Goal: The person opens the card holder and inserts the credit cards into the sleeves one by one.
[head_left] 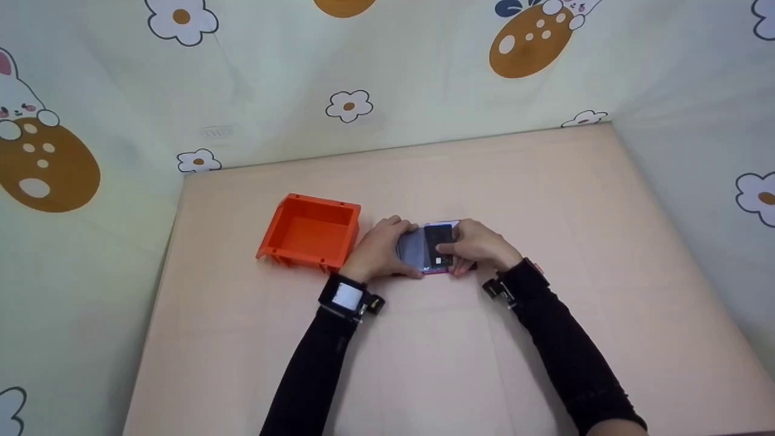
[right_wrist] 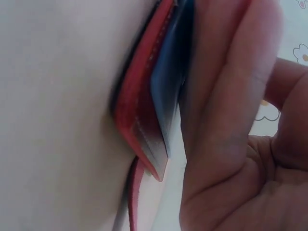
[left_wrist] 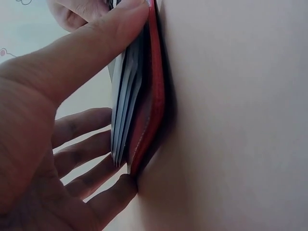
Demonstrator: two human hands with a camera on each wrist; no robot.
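A card holder with a red stitched cover lies open on the table, clear plastic sleeves fanned inside it. My left hand grips its left end, with the thumb along the near edge and the fingers round the far side. On the sleeves lies a dark card with a small white square. My right hand pinches the card's right side, its thumb on the dark face. In the right wrist view, the curled fingers lie close against the sleeves and hide part of the holder.
An orange open bin stands just left of my left hand, close to the wrist. The table has a pale pink cover and meets a patterned curtain at the back and sides.
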